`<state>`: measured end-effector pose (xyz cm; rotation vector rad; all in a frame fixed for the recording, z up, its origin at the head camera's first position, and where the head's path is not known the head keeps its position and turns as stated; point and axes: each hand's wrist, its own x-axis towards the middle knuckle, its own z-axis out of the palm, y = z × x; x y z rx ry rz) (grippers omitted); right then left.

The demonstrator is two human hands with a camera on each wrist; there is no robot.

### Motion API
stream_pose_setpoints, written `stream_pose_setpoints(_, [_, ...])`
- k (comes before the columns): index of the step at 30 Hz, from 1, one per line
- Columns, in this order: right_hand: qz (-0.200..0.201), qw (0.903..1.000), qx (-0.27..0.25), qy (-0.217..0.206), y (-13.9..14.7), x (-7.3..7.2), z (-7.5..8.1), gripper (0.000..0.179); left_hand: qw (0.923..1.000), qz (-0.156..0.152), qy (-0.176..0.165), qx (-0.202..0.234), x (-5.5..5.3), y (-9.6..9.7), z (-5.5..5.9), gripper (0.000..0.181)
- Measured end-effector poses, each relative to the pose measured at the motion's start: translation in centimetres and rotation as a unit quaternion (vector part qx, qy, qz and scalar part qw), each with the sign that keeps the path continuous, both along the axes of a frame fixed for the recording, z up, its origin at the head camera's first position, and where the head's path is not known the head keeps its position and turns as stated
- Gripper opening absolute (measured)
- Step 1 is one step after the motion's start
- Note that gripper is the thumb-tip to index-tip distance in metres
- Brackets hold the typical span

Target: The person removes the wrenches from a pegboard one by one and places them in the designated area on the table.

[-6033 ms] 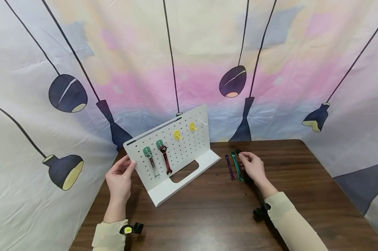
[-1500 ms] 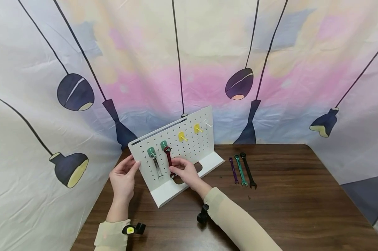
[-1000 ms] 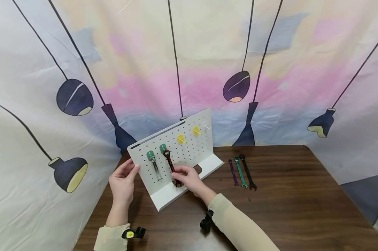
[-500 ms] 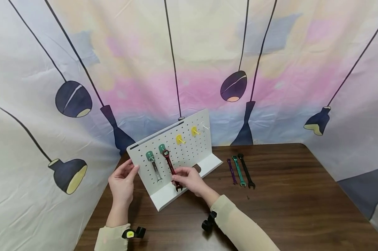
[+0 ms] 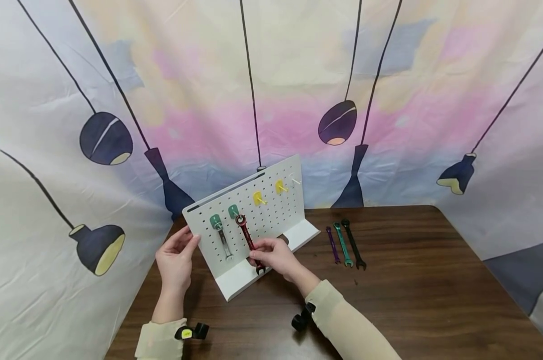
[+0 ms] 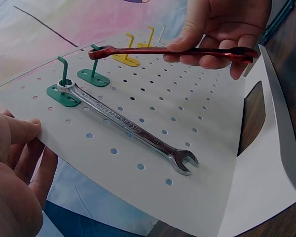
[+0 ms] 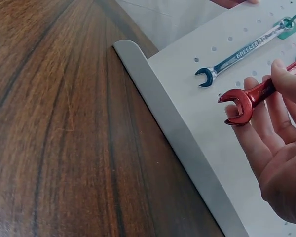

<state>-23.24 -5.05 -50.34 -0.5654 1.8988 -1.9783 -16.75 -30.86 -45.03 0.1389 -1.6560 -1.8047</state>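
My left hand [image 5: 175, 260] pinches the left edge of a white pegboard [image 5: 276, 215] between thumb and fingers. With my right hand [image 5: 276, 257] I hold a red combination wrench [image 5: 245, 230] by its shank, out in front of the board. Its ring end is right at the tip of the second green hook [image 6: 94, 77], and its open jaw end points down toward me. A silver combination wrench [image 6: 128, 126] hangs from the first green hook [image 6: 64, 96], at the board's left. In the right wrist view, thumb and fingers close around the red wrench near its jaw end.
Two yellow hooks [image 5: 258, 198] and a clear hook [image 5: 295, 179] sit further right on the board. On the brown table [image 5: 415, 260] to the right lie a purple wrench [image 5: 332, 245], a green wrench [image 5: 343, 245] and a black wrench [image 5: 354, 245]. A printed curtain hangs behind.
My right hand has left the black wrench, now lying beside the green one, and taken hold of the red wrench. The red wrench has come forward from the board. My left hand stays put.
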Motion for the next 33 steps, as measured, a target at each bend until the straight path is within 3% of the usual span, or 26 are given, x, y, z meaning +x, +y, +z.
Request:
stream_pose_setpoints(10, [-0.008, 0.9999, -0.011, 0.000, 1.1, 0.5, 0.0, 0.030, 1.0000, 0.000, 0.001, -0.005, 0.0, 0.1, 0.0, 0.034])
stream_pose_setpoints(18, [-0.003, 0.9997, -0.022, -0.010, 2.2, 1.6, 1.2, 0.035, 0.9999, 0.002, -0.006, -0.008, 0.0, 0.1, 0.1, 0.035])
stream_pose_setpoints(33, [0.007, 0.9999, -0.010, 0.001, 3.3, 2.4, 2.7, 0.029, 0.9998, 0.008, -0.005, -0.016, 0.0, 0.0, 0.1, 0.034])
